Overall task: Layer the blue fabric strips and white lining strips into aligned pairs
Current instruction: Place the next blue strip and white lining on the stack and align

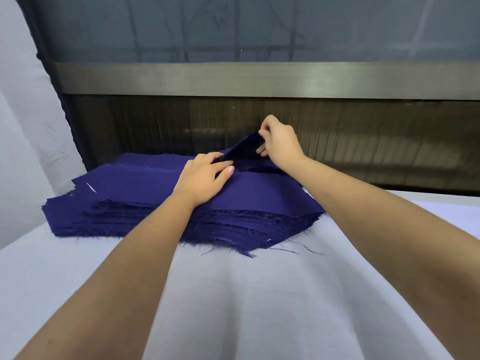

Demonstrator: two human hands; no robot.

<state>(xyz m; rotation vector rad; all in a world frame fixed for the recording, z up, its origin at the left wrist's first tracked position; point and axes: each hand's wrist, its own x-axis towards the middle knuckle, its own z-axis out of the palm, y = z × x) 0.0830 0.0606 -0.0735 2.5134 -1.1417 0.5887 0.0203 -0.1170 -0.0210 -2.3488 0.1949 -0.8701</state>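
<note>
A thick stack of dark blue fabric strips (135, 201) with frayed edges lies across the far part of the white-covered table (259, 294). My left hand (202, 178) rests flat on top of the stack, fingers straight and pressing down. My right hand (279, 141) pinches the far corner of the top blue strip (246, 148) and holds it lifted off the pile. No separate white lining strip can be told apart from the white surface.
A dark ribbed panel with a metal rail (259, 79) runs close behind the stack. A white wall or cloth (23, 126) stands at the left. Loose blue threads (298, 249) trail onto the white surface in front of the pile.
</note>
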